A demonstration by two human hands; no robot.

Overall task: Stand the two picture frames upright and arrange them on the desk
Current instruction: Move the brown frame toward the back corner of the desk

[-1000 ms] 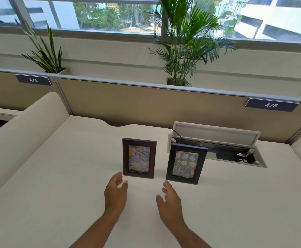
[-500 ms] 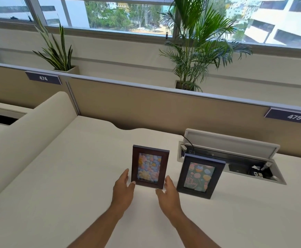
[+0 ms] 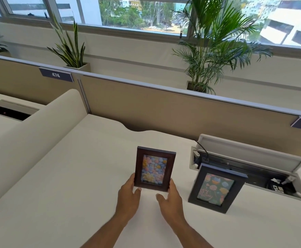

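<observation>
A brown picture frame [image 3: 155,168] with a pastel flower picture stands upright on the cream desk [image 3: 71,176]. My left hand [image 3: 129,195] touches its lower left edge and my right hand [image 3: 170,199] its lower right edge, so both hold it between them. To the right a dark grey picture frame [image 3: 216,187] with a colourful card stands upright, leaning back slightly, with nothing touching it.
An open cable box [image 3: 264,169] with a raised lid is set into the desk right behind the grey frame. A beige partition [image 3: 164,108] closes the back, and a rounded divider [image 3: 29,131] bounds the left. Potted plants [image 3: 210,51] stand beyond the partition.
Both hands have moved forward from the bare desk to the brown frame and closed on its lower sides. The view has shifted left. The grey frame has stayed put.
</observation>
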